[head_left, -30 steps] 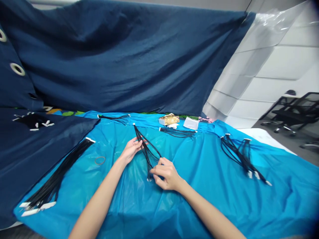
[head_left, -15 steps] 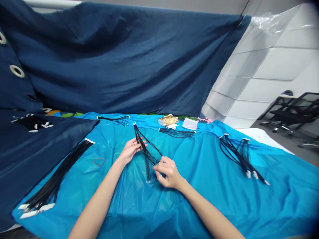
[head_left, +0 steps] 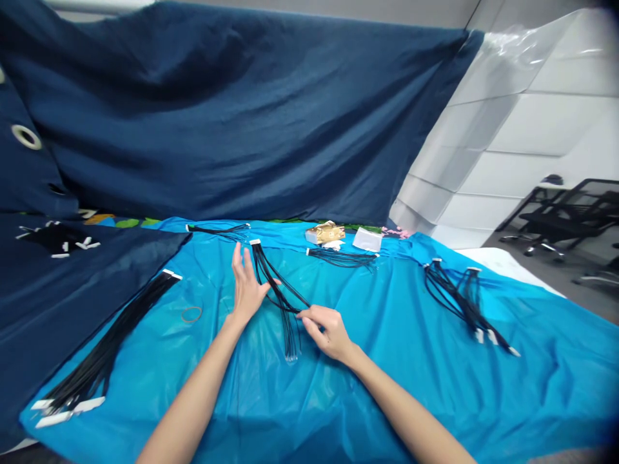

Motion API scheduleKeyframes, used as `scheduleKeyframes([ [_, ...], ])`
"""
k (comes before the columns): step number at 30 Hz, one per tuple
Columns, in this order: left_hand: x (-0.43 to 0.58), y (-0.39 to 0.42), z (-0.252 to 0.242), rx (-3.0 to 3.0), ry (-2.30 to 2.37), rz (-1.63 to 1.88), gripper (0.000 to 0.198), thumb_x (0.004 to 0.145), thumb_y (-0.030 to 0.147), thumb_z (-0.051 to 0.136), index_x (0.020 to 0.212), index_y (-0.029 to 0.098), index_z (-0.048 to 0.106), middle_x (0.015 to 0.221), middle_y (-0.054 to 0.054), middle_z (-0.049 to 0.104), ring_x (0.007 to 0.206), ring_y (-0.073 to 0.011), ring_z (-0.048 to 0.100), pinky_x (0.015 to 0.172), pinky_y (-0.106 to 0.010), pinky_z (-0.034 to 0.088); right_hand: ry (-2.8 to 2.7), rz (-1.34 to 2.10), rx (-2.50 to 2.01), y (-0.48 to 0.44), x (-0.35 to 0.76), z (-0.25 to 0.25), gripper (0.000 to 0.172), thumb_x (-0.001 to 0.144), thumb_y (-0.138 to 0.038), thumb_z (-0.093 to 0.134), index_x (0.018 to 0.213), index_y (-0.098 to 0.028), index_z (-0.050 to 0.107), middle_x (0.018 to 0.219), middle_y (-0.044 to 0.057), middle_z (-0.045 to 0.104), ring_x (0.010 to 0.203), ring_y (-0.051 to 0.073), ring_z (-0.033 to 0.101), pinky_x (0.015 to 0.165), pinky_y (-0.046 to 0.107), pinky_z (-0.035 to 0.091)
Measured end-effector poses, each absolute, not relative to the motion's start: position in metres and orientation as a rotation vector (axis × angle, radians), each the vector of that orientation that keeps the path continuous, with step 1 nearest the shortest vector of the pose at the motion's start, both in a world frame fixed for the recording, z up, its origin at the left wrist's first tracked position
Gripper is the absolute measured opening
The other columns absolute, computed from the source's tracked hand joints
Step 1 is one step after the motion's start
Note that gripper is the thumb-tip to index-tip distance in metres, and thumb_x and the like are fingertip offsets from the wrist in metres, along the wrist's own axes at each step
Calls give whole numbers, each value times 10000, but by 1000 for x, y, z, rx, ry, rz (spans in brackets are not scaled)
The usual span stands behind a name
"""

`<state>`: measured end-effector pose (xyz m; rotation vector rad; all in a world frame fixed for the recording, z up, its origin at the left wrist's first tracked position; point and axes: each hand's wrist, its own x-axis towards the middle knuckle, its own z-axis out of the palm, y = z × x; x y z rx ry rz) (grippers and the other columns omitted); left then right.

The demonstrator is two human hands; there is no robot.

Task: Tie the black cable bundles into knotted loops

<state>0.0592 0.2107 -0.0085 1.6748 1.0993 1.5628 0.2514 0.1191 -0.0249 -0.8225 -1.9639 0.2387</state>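
A black wire harness with a white connector at its far end lies across the middle of the blue sheet. Its loose wire ends fan out toward me. My right hand pinches some of the wires partway along, drawing them to the right of the others. Beside the harness's left edge, my left hand is open, fingers spread upward and thumb against or just over the wires. Whether that thumb presses on them I cannot tell.
A long bundle of black harnesses lies at left, near a rubber band. More harnesses lie at right, others toward the back. Gold wrapping and a white packet sit at the rear edge.
My left hand has let go of the wires and opened, its fingers now spread upward. The connector end has shifted slightly left. My right hand keeps its pinch nearly in place.
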Motion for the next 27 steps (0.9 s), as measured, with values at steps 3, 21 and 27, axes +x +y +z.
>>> scheduleKeyframes([
  [3, 55, 208, -2, 2097, 1102, 1461, 505, 684, 167, 647, 1172, 267, 562, 1477, -27, 197, 1367, -269, 39, 1084, -498, 4, -1947, 243, -878, 121, 252, -28, 248, 892, -251, 388, 867, -150, 613, 639, 8, 574, 564, 86, 498, 572, 205, 389],
  [21, 38, 233, 8, 338, 741, 1546, 271, 917, 256, 334, 795, 126, 537, 753, -84, 668, 775, -126, 656, 767, -232, 512, -1968, 257, -707, 122, 258, -28, 276, 832, -336, 458, 954, -153, 625, 616, 24, 605, 547, 115, 530, 544, 241, 400],
  [27, 48, 227, 14, 350, 679, 1444, 278, 917, 217, 345, 784, 110, 564, 731, -66, 677, 710, -102, 657, 710, -177, 521, -1694, 586, -786, 125, 266, -19, 323, 868, -381, 414, 885, -181, 667, 672, 33, 658, 659, 155, 579, 659, 303, 457],
])
